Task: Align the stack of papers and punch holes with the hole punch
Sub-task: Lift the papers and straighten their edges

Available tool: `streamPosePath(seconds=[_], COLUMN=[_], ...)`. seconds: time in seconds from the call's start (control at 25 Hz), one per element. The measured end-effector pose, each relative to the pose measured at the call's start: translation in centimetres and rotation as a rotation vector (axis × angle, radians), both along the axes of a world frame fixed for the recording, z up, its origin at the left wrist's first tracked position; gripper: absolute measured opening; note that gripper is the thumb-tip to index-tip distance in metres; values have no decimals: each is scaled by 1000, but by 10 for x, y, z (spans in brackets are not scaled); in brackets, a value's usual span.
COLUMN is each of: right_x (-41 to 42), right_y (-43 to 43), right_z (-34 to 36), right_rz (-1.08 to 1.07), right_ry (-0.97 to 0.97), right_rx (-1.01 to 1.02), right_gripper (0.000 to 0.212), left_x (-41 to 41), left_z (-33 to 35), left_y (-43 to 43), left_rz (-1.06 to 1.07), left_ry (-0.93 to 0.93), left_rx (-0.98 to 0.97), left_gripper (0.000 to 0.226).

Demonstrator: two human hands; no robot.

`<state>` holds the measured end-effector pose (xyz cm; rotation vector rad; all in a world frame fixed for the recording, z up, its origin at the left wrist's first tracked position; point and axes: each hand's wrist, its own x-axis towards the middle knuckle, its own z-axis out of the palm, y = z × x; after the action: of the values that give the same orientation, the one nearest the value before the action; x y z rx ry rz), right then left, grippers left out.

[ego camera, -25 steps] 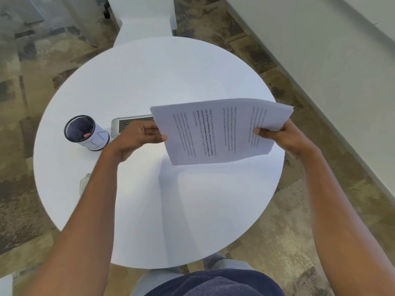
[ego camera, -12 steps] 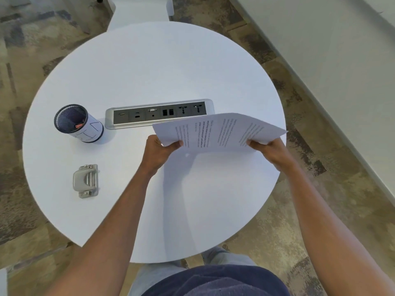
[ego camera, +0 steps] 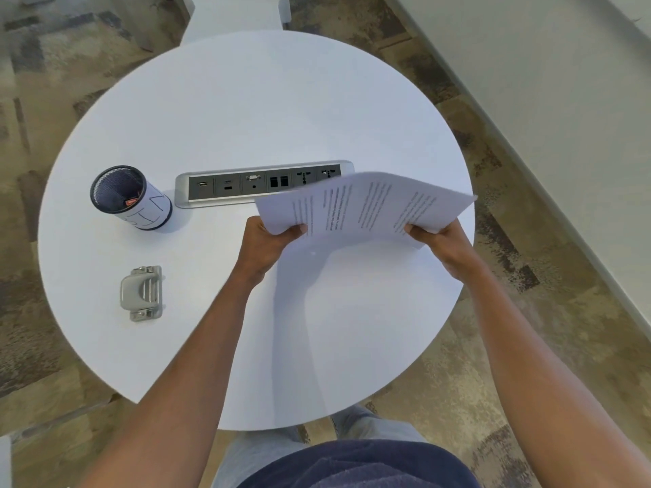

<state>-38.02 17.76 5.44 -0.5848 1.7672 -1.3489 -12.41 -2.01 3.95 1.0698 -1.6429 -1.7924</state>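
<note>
Stack of papers (ego camera: 366, 202): held up over the right half of the round white worktop (ego camera: 246, 100), printed side up, lines of text running away from the person. Its far edge covers the right end of the recessed socket panel (ego camera: 253, 183). A shadow falls on the surface beneath the sheets.

Left grip (ego camera: 267, 241): pinching the near left corner of the stack, thumb on top, the other fingers curled underneath.

Right grip (ego camera: 440, 241): pinching the near right corner the same way, thumb on the printed face.

The sheets bow slightly between the two grips. At the right side the edges look a little fanned, not flush.

Hole punch (ego camera: 141, 293): grey and metal, sitting flat on the left side of the worktop, well apart from the papers, with neither grip on it.

Mesh pen cup (ego camera: 130, 197): beyond the punch, just beside the left end of the socket panel, with a white band round its wall and a small red item inside.

Surroundings: patterned carpet (ego camera: 53, 82) around the worktop, a pale wall (ego camera: 563, 82) on the right.
</note>
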Motion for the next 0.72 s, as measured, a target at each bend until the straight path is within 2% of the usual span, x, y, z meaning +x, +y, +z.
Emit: streamPosePath(seconds=[0.36, 0.52, 0.6, 0.64, 0.72], right_x=[10, 7, 10, 12, 9], right_y=[1, -1, -2, -3, -3], right_z=[-4, 1, 7, 12, 28], right_rz=[-13, -24, -34, -72, -214], right_ry=[-29, -127, -144, -104, 97], right_rx=[-65, -30, 9, 20, 52], right_gripper=[39, 37, 40, 45, 71], left_x=[2, -6, -13, -18, -26], left_z=[9, 39, 60, 71, 96], left_y=[2, -9, -19, -25, -35], left_rz=[30, 63, 34, 5, -79], left_ry=[-28, -95, -194, -255, -363], left_rx=[-28, -61, -159, -239, -427], left_gripper=[34, 17, 10, 16, 38])
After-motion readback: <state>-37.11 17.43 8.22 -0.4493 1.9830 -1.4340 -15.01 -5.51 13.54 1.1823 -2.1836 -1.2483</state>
